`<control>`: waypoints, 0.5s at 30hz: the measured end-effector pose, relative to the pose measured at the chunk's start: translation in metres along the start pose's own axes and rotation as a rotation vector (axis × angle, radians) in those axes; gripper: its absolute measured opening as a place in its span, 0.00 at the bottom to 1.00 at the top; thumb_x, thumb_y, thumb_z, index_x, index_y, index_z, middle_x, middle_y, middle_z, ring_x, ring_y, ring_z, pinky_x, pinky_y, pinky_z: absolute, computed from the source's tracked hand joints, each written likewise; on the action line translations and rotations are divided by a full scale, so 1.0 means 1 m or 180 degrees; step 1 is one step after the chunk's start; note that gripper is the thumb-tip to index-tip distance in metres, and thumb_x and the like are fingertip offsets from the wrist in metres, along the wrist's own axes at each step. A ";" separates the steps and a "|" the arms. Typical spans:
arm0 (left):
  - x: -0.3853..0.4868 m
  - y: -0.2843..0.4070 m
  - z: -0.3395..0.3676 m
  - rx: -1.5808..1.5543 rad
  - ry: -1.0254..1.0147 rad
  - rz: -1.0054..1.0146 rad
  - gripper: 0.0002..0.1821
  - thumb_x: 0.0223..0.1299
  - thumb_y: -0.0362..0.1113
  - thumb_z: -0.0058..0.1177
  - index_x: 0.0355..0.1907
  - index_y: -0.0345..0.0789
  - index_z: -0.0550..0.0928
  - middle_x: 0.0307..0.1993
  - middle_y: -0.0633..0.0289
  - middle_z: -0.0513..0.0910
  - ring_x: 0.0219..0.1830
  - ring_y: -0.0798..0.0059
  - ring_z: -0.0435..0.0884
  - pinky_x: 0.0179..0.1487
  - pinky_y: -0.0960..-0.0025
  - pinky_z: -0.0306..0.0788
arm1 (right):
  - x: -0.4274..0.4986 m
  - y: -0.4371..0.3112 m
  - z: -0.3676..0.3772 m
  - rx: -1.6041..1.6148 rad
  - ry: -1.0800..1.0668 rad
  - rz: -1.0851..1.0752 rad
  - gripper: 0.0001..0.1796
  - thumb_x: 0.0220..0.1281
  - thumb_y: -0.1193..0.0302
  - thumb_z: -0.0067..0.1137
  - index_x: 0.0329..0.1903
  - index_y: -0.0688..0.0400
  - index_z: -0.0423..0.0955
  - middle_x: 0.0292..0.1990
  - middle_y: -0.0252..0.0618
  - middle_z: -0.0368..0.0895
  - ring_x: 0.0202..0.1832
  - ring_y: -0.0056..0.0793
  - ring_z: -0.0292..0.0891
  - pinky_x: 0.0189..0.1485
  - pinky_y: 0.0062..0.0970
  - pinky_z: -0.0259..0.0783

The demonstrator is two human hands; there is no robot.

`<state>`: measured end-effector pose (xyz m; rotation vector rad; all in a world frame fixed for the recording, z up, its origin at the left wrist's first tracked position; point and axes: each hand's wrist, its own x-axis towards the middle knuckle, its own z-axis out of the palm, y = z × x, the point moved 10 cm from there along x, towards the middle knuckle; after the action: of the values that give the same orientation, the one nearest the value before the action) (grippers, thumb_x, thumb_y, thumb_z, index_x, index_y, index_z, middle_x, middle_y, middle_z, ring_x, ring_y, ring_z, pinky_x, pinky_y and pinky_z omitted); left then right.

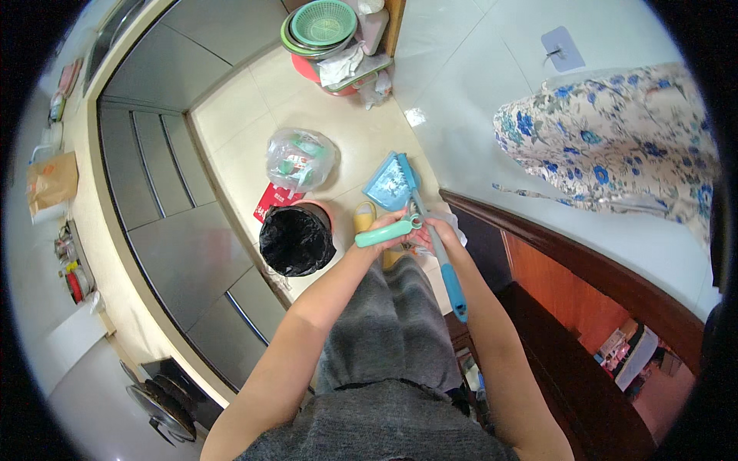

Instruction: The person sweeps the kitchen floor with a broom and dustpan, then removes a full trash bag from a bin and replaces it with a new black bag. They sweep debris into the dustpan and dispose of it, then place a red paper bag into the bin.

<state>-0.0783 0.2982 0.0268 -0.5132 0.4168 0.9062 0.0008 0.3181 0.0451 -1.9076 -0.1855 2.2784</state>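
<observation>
My left hand (pixel 387 222) is closed around a mint-green plastic handle (pixel 383 234) with a small ring at its end. My right hand (pixel 436 231) grips the long grey-and-blue handle (pixel 444 259) of a brush, close to the left hand. Its blue head (pixel 406 168) lies over a light blue dustpan (pixel 385 185) low near the floor. Whether the mint-green handle joins the dustpan is hidden by the hands. A white plastic bag (pixel 455 226) shows beyond my right wrist. One yellow slipper (pixel 364 216) is visible just beyond the left hand.
A bin lined with a black bag (pixel 297 241) stands left of my hands. Behind it are a red printed packet (pixel 275 199) and a filled clear plastic bag (pixel 301 159). Stacked basins (pixel 323 24) stand farther off. Grey cabinets (pixel 173 242) flank the left; a dark wooden edge (pixel 553 248), the right.
</observation>
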 end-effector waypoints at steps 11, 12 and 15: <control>-0.002 0.000 0.002 0.0513 0.0370 -0.0524 0.19 0.65 0.47 0.44 0.46 0.33 0.74 0.41 0.56 0.80 0.39 0.64 0.81 0.46 0.64 0.76 | 0.015 -0.019 0.018 -0.0553 -0.0276 0.0068 0.14 0.59 0.66 0.45 0.32 0.65 0.75 0.22 0.40 0.77 0.20 0.27 0.73 0.24 0.30 0.72; -0.002 -0.005 0.001 0.0427 0.0461 -0.0686 0.17 0.66 0.45 0.44 0.46 0.34 0.74 0.41 0.58 0.80 0.42 0.65 0.80 0.50 0.62 0.73 | 0.000 -0.030 0.022 -0.0616 -0.0299 0.0064 0.15 0.59 0.66 0.45 0.34 0.65 0.75 0.25 0.41 0.77 0.22 0.29 0.74 0.27 0.30 0.74; 0.003 -0.008 0.021 0.0193 0.0006 -0.0848 0.16 0.67 0.44 0.42 0.46 0.34 0.74 0.42 0.59 0.80 0.45 0.65 0.78 0.54 0.60 0.70 | 0.015 -0.038 0.002 -0.0508 -0.0340 0.0215 0.14 0.58 0.67 0.45 0.34 0.65 0.75 0.26 0.43 0.77 0.26 0.30 0.75 0.31 0.30 0.74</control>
<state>-0.0674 0.3078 0.0443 -0.5005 0.3665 0.6348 -0.0024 0.3589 0.0389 -1.8929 -0.3307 2.4809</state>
